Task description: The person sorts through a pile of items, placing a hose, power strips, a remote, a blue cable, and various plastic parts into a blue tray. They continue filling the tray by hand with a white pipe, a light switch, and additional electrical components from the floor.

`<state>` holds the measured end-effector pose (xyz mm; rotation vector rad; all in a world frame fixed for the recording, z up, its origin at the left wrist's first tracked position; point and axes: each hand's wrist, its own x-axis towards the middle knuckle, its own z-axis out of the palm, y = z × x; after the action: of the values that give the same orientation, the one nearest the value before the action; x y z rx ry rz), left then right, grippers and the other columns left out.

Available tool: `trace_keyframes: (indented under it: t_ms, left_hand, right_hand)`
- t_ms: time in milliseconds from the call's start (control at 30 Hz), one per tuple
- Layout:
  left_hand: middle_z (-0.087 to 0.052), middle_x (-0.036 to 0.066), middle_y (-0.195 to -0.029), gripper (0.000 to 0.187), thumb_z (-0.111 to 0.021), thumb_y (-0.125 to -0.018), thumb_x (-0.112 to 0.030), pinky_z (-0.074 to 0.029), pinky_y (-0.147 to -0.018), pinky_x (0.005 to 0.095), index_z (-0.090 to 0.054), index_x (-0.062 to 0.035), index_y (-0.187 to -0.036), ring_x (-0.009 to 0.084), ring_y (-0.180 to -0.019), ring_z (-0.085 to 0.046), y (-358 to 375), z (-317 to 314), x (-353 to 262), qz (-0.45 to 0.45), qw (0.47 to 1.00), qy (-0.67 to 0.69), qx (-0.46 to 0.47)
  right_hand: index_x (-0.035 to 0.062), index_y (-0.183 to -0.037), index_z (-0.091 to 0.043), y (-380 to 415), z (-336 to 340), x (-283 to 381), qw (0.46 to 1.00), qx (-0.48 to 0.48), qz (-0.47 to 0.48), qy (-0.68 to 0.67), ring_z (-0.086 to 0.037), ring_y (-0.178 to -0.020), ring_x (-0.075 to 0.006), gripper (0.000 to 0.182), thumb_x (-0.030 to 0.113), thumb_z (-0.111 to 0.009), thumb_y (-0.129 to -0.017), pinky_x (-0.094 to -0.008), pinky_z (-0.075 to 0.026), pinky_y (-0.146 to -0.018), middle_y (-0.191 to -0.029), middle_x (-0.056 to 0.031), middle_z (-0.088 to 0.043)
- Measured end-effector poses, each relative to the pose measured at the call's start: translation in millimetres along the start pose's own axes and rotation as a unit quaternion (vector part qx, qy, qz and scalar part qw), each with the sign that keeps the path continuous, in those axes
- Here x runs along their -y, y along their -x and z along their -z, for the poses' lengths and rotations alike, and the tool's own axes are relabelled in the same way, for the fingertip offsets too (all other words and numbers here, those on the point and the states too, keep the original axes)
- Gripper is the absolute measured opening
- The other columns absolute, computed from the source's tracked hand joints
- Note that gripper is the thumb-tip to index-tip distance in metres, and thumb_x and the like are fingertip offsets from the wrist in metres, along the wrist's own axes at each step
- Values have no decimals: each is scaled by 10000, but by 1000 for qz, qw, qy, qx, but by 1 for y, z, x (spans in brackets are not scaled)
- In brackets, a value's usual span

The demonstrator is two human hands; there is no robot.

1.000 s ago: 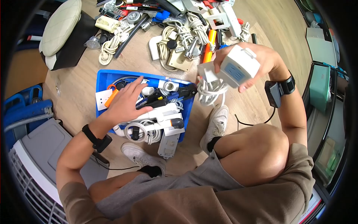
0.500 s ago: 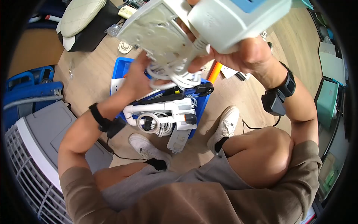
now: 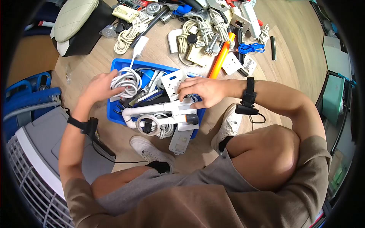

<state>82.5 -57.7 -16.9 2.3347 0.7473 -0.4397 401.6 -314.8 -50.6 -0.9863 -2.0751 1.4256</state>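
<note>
Two hands now rest in the blue bin [image 3: 116, 68], lowered from above: left hand [image 3: 99, 86] clasping the coiled white cable [image 3: 126, 82], right hand [image 3: 202, 91] pressing the white power strip [image 3: 173, 81] among the bin's contents, so the load is being deposited.

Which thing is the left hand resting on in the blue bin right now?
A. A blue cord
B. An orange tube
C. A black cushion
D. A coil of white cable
D: the left hand lies on the coil of white cable at the far left end of the blue bin.
</note>
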Motion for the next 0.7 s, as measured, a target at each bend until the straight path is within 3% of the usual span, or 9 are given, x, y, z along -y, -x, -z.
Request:
trace_keyframes:
  t_ms: [67, 167, 233, 267, 400, 467, 567, 633, 700]
  left_hand:
    - [-717, 235, -942, 441, -760, -868, -380, -516, -782, 532, -588, -80, -1141, 469, -911, -667, -7, -1, -3, 2, 995, -80, 52]
    - [-716, 230, -997, 418, -764, -862, -329, -517, -817, 517, -581, -77, -1140, 446, -976, -668, -14, 4, -11, -12, 992, -95, 79]
    - [-713, 222, -1021, 402, -771, -850, -274, -515, -831, 512, -578, -74, -1140, 440, -1003, -661, -14, 16, -17, -24, 988, -91, 121]
    - [-711, 213, -1046, 394, -778, -837, -219, -513, -846, 506, -575, -72, -1141, 435, -1029, -655, -14, 21, -20, -36, 983, -89, 157]
    - [-708, 196, -1029, 391, -785, -790, -83, -514, -860, 495, -586, -62, -1126, 436, -1032, -656, -8, 29, -28, -15, 976, -68, 207]
    - [-701, 191, -1022, 387, -766, -751, 7, -513, -874, 491, -600, -51, -1095, 430, -1045, -652, -4, 28, -38, 1, 955, -81, 284]
    - [-694, 184, -1041, 368, -739, -734, 42, -511, -895, 483, -611, -46, -1067, 419, -1074, -638, 1, 3, -21, -69, 971, -89, 209]
    - [-675, 163, -1137, 378, -723, -724, 57, -505, -927, 459, -608, -44, -1070, 399, -1140, -610, 0, -1, -29, -72, 974, -86, 195]
    - [-637, 139, -1229, 429, -715, -724, 67, -491, -971, 450, -622, -47, -1126, 386, -1202, -578, -5, -4, -40, -96, 987, -72, 109]
  right_hand:
    - [66, -1153, -615, -1, 3, 10, 1000, -3, -9, 25, -543, -1217, -331, 427, 68, -766, -754, -457, -449, -1039, -1209, -112, -608]
    - [53, -1156, -579, -2, 4, 21, 998, -15, 23, 50, -594, -1124, -311, 440, 52, -766, -758, -448, -477, -969, -1107, -103, -635]
    - [48, -1141, -574, 5, 2, 30, 991, 49, -73, -103, -638, -986, -313, 433, 11, -758, -751, -424, -513, -858, -1006, -101, -647]
    - [36, -1111, -580, 10, 0, 23, 990, 52, -50, -123, -653, -889, -301, 389, -22, -739, -760, -406, -525, -780, -944, -110, -649]
    - [24, -1038, -633, 37, 13, 3, 962, 177, -145, -149, -657, -907, -266, 277, -12, -736, -783, -404, -525, -813, -961, -114, -682]
    - [26, -1046, -641, 54, -1, -9, 953, 171, -162, -192, -659, -917, -257, 283, -18, -731, -781, -399, -524, -830, -966, -115, -688]
    - [17, -1074, -653, 65, -13, -14, 945, 190, -183, -195, -674, -986, -281, 304, 2, -731, -781, -411, -531, -892, -1033, -131, -695]
    - [3, -1058, -647, 74, -31, -25, 981, 174, -61, 66, -656, -1066, -329, 300, 66, -743, -781, -448, -530, -930, -1090, -132, -674]
    - [1, -1027, -632, 82, -38, -30, 984, 149, -36, 94, -623, -1106, -348, 297, 126, -740, -780, -472, -522, -948, -1149, -131, -639]
